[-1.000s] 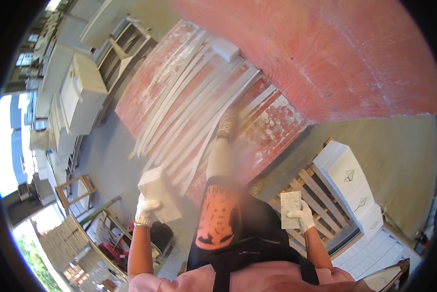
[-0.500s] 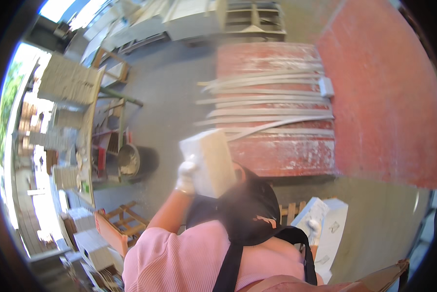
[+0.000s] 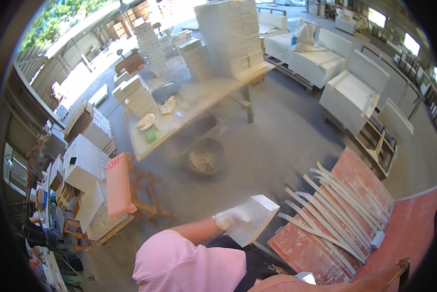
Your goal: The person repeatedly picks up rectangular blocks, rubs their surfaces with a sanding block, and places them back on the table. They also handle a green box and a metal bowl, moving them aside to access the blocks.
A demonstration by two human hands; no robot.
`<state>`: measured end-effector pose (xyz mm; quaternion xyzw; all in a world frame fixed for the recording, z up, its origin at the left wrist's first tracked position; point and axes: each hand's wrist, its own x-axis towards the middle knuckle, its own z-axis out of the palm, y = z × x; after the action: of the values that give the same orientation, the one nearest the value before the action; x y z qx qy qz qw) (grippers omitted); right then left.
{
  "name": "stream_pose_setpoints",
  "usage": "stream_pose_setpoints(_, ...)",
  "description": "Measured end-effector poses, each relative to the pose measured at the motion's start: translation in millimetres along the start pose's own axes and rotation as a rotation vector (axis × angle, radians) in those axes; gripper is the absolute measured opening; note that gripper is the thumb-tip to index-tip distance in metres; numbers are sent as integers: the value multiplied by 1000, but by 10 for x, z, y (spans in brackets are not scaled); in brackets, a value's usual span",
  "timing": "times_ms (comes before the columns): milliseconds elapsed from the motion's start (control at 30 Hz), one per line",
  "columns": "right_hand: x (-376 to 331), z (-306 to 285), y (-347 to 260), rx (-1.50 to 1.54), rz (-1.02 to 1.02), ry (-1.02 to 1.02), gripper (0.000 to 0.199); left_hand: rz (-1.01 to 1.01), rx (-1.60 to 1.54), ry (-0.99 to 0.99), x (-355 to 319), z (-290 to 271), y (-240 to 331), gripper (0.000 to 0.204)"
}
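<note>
My left hand (image 3: 235, 215), in a white glove, grips a white rectangular box (image 3: 262, 220) out in front of my body. Motion blurs the fingers, but they lie against the box's side. Below and right of it, a small white corner (image 3: 306, 278) shows at the lower edge; what it belongs to is mostly hidden. My right hand is out of sight. Beyond the box is a red board (image 3: 296, 246) with several pale strips (image 3: 342, 226) lying across it, and a small white block (image 3: 377, 239) near their ends.
A worktable (image 3: 206, 100) bears stacks of flat pale sheets (image 3: 230, 41). Under its edge stands a dark bucket (image 3: 204, 156). An orange padded chair (image 3: 118, 187) and white cartons (image 3: 84, 163) are on the left. White boxes on pallets (image 3: 347, 95) stand far right.
My view has swung left, bringing the worktable and cartons further in. The left hand still holds the white box, now lower and tilted. My right hand has left the view.
</note>
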<state>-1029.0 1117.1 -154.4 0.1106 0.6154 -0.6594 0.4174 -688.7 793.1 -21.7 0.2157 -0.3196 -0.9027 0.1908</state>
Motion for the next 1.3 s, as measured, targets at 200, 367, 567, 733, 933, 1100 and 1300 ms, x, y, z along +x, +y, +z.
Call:
stream_pose_setpoints(200, 116, 971, 122, -90, 43, -109, 69, -99, -156, 283, -857, -791, 497, 78)
stream_pose_setpoints(367, 273, 1415, 311, -168, 100, -229, 71, 190, -197, 522, -1496, -984, 327, 59)
stream_pose_setpoints(567, 620, 1373, 562, -242, 181, -405, 73, 467, -139, 704, -2319, -1201, -229, 23)
stream_pose_setpoints(733, 774, 1099, 834, -270, 198, -578, 76, 631, -198, 755, -2812, -1574, -519, 14)
stream_pose_setpoints(933, 372, 1893, 999, -133, 304, -557, 63, 575, -627, 758, -3375, -1977, -388, 38)
stream_pose_setpoints(1100, -559, 3076, 1233, -102, 288, -328, 70, 669, -475, 769, -3861, -2450, 225, 52)
stream_pose_setpoints(1300, -1761, 4338, 1209, -94, 299, -556, 73, 677, -570, 705, -4438, -3085, 715, 39)
